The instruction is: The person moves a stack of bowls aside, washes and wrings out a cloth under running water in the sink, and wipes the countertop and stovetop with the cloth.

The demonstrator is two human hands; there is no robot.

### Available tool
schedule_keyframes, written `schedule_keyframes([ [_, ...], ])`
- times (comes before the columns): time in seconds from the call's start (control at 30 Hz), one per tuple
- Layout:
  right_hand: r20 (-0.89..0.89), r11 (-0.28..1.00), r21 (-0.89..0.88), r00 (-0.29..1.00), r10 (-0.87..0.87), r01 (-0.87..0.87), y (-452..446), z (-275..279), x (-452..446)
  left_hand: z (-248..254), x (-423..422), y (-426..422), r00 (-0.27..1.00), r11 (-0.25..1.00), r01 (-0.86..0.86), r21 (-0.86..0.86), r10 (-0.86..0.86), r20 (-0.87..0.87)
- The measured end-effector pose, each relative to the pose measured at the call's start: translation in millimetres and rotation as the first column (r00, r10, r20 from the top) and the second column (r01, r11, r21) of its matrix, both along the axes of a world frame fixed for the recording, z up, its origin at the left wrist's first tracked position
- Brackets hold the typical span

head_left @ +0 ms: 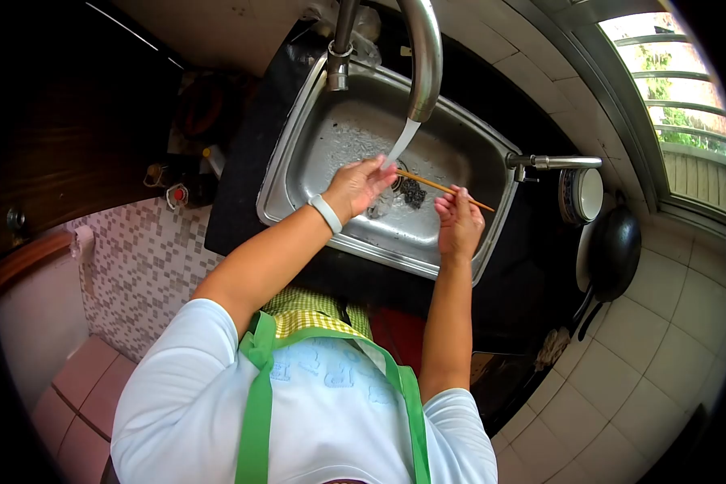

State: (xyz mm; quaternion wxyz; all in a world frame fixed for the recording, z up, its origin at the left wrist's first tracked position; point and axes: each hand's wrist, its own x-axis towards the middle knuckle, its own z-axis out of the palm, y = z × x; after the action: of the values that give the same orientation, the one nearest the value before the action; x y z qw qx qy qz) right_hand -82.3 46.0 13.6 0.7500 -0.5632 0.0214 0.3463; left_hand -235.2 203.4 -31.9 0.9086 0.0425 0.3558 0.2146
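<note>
— Where does your stick [427,184] end at your left hand [355,189]?
— Too small to tell. Your tap [427,60] is cut off by the top edge, and you can't make out the dark clump [414,194].

A chopstick [431,185] is over the sink [468,153], below the faucet [427,60].

A thin brown stick [423,181] slants — above the sink [318,153].
</note>
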Motion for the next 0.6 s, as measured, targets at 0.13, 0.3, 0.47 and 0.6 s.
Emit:
schedule_keyframes([
  [0.13,-0.075,0.983,0.070,0.984,-0.163,0.168,-12,-12,48,-17,-31,35,0.970,0.981,-0.118,0.154,0.147,-0.194],
  [0.3,-0.265,0.943,0.184,0.938,-0.223,0.276,67,-45,98,-17,-44,34,0.905,0.965,0.175,0.196,-0.079,-0.418],
  [0.47,-0.289,0.975,0.143,0.949,-0.125,0.172,139,-35,108,-8,-54,25,0.828,0.971,0.238,0.004,-0.200,-0.524],
  [0.6,0.072,0.598,-0.700,0.795,0.603,-0.390,93,-96,33,-19,-59,23,0.835,0.978,0.201,-0.055,-0.201,-0.512],
])
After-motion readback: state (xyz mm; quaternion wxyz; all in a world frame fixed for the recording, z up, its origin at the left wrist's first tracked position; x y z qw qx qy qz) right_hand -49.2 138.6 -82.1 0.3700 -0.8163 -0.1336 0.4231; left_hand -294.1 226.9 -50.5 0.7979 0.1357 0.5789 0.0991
